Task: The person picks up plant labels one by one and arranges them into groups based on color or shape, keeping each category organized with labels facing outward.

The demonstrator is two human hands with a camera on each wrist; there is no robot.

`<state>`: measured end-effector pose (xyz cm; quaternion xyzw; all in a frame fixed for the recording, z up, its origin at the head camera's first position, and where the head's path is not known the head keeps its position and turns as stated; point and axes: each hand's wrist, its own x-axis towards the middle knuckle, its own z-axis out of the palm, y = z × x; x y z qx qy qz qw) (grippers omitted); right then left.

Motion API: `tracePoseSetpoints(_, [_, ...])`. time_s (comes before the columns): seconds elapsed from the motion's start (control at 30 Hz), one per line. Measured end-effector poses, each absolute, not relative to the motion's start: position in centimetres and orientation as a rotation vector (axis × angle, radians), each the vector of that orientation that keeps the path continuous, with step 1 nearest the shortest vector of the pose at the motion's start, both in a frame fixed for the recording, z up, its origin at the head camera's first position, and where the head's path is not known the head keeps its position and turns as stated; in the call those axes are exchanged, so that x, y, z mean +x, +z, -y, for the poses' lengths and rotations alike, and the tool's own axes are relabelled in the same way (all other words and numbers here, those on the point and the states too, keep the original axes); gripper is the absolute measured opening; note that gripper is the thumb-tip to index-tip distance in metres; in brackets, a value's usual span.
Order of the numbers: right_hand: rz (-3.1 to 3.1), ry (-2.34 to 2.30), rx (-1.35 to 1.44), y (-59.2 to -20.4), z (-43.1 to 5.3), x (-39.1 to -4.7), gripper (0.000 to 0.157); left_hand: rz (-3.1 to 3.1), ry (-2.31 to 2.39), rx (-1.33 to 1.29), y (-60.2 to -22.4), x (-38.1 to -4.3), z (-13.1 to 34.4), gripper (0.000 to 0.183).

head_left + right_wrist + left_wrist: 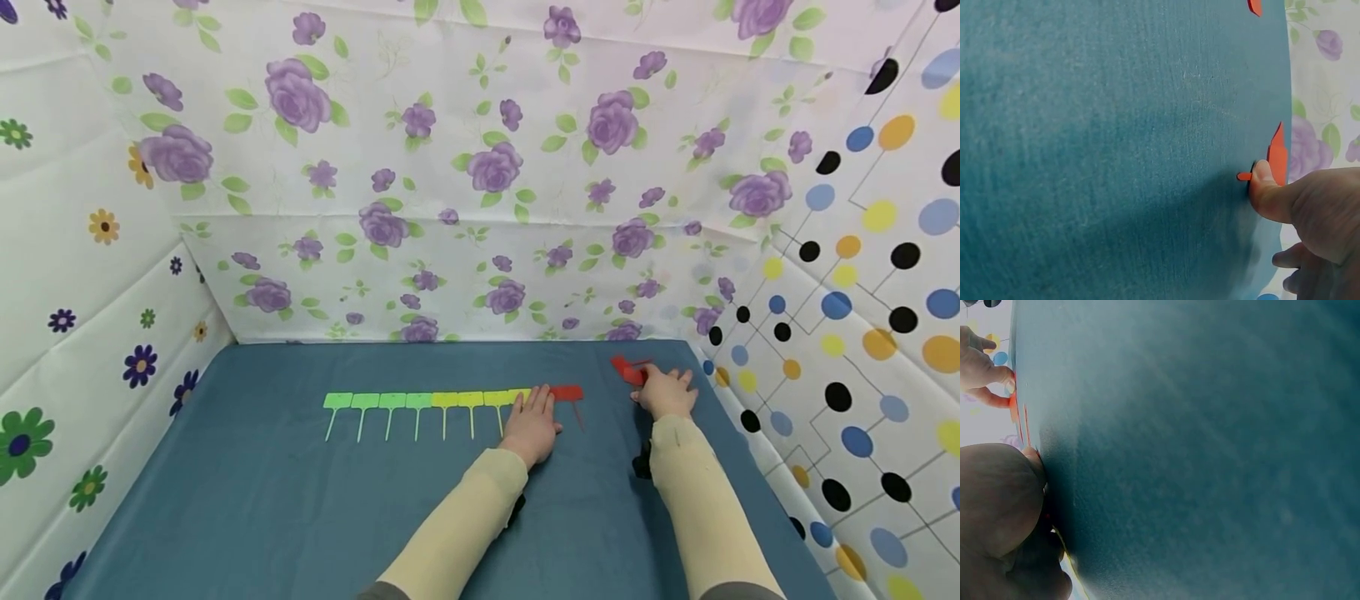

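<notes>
A row of flat tags with thin tails lies on the blue cloth: green tags (378, 401), then yellow tags (471, 398), then a red tag (567, 392) at the right end. My left hand (531, 427) rests palm down with straight fingers over the last yellow tags, touching near the red one and partly hiding them. Farther right, my right hand (667, 393) pinches loose red tags (627, 369) between thumb and fingers near the cloth's back edge. In the right wrist view the thumb (1266, 187) lies against the red tags (1278, 164); their exact number is hidden.
Blue cloth (247, 483) covers the table. A floral sheet (450, 167) hangs along the back, a flower-dotted sheet (90, 333) at the left, and a sheet with coloured dots (847, 333) stands close to the right arm.
</notes>
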<state>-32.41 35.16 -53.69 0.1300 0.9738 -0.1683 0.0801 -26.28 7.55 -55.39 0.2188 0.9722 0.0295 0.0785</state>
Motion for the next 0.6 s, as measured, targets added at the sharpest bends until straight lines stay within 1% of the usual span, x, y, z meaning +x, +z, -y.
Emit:
tracePoseSetpoints(0.23, [-2.934, -0.500, 0.379, -53.4, -34.8, -32.2, 0.073, -2.913, 0.066, 0.656, -55.2, -26.2, -7.4, 0.064])
tracePoseSetpoints(0.47, [-3.122, -0.493, 0.267, -53.4, -35.2, -31.9, 0.067, -2.917, 0.060, 0.654, -55.4, -26.2, -7.5, 0.064])
tracePoseSetpoints(0.6, [-3.160, -0.491, 0.265, -53.3, -35.9, -31.8, 0.054, -2.922, 0.058, 0.650, -55.5, -26.2, -7.6, 0.064])
